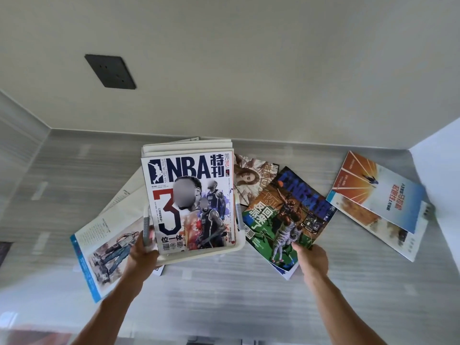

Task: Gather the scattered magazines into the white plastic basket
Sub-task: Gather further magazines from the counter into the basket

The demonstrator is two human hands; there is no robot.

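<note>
Two bare forearms nearest the lens, reaching up from the bottom edge over a grey wood-grain floor (pixel 224 295). Farthest left, an open magazine (pixel 104 250) with a blue edge and a painted figure, flat on the floor, partly under the basket. Left hand (pixel 143 252) curled round the near left corner of the white plastic basket (pixel 204 255), gripping its rim. Inside the basket, a stack of magazines topped by the NBA special issue (pixel 189 202) with a big red-and-navy "3" (more pale pages showing behind it at the far edge). Just right of the basket, a magazine with a long-haired figure on the cover (pixel 251 178), overlapped by a green basketball magazine (pixel 286 217). Right hand (pixel 311 260) pinching that green magazine's near corner. Well apart at far right, an orange-and-blue magazine (pixel 378 192) lying over another one (pixel 398 235).
</note>
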